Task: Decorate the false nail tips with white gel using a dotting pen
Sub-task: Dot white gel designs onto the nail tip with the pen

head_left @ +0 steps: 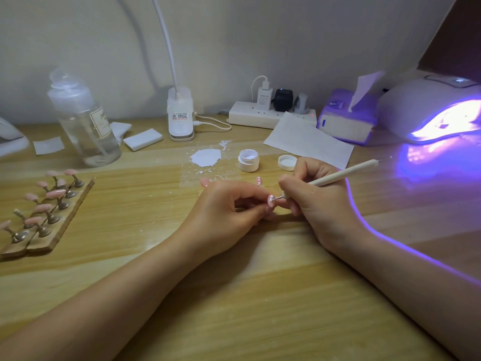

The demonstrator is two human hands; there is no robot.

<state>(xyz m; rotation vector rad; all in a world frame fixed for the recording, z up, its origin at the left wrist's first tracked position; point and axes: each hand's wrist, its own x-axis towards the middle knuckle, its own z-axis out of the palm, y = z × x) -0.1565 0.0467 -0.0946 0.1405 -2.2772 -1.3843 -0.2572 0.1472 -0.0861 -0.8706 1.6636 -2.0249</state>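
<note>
On wooden desk [234, 295], left hand [226, 212] pinching pink nail tip [270, 200] at centre. Right hand [312, 201] gripping dotting pen [338, 175], long axis slanting up-right, metal point aimed left, touching tip.

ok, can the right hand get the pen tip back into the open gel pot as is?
Probably yes. The gel pot stands uncapped just beyond the right hand, its lid set aside, nothing between them.

A home nail-art corner: a wood-grain table [234, 295] pushed against a plain wall carries a lit UV nail lamp [432, 110], a rack of pink nail tips [44, 212], a tissue box [346, 118] and a loaded power strip [260, 115].
</note>
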